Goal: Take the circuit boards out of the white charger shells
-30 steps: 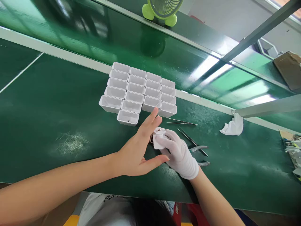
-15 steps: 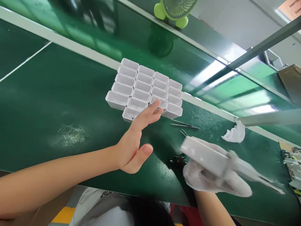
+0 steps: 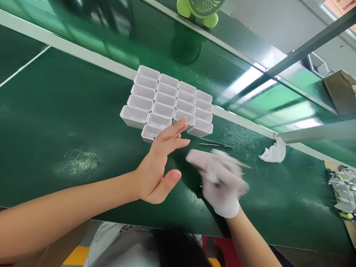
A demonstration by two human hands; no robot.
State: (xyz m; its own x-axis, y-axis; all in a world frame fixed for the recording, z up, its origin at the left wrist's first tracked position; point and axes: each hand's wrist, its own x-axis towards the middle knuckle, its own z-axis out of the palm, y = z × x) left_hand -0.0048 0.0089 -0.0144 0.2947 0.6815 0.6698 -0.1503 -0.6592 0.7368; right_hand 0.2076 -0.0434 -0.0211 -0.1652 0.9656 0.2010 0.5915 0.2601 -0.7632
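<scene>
My bare left hand (image 3: 158, 163) hovers over the green table (image 3: 55, 122) with its fingers stretched out and apart, holding nothing. Its fingertips reach the near edge of a block of several small white open-topped plastic boxes (image 3: 167, 105). My right hand (image 3: 222, 185), in a white glove, is just right of the left hand and smeared by motion. A pale blurred shape (image 3: 198, 157) sticks out from it toward the left. I cannot make out whether the fingers grip it.
Thin metal tweezers (image 3: 217, 144) lie right of the boxes. A crumpled white cloth (image 3: 274, 152) sits by the metal rail (image 3: 244, 126). A green fan (image 3: 200, 11) stands on the raised shelf behind. Small scraps (image 3: 340, 185) and a cardboard box (image 3: 340, 91) are at the right.
My gloved right hand swung out to the right with a white box and a thin tool, then came back toward the left hand, now blurred. My left hand stayed open near the boxes.
</scene>
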